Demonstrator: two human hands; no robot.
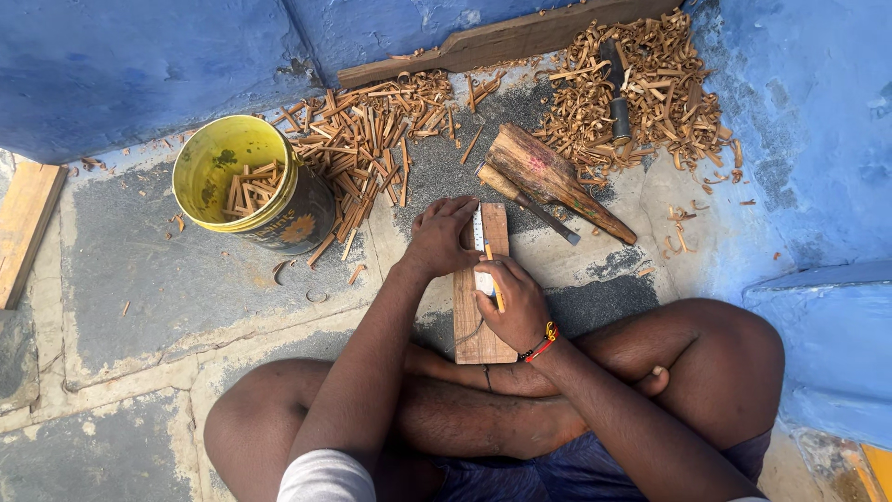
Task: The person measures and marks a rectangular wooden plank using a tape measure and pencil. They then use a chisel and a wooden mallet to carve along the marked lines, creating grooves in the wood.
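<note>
I sit cross-legged on a stone floor with a flat wooden board (pixel 481 327) lying in front of my legs. My left hand (pixel 439 234) presses down on the far left part of the board, next to a light ruler (pixel 479 244) laid along it. My right hand (pixel 512 307) grips a short orange pencil (pixel 495 284) with its tip on the board beside the ruler. A red thread band circles my right wrist.
A yellow bucket (pixel 243 178) holding wood strips stands at the left. Cut wooden strips (pixel 364 141) lie behind it, curled shavings (pixel 641 88) with a dark tool at the back right. A wooden mallet (pixel 556 181) and a chisel (pixel 526 202) lie beyond the board. Blue walls enclose the corner.
</note>
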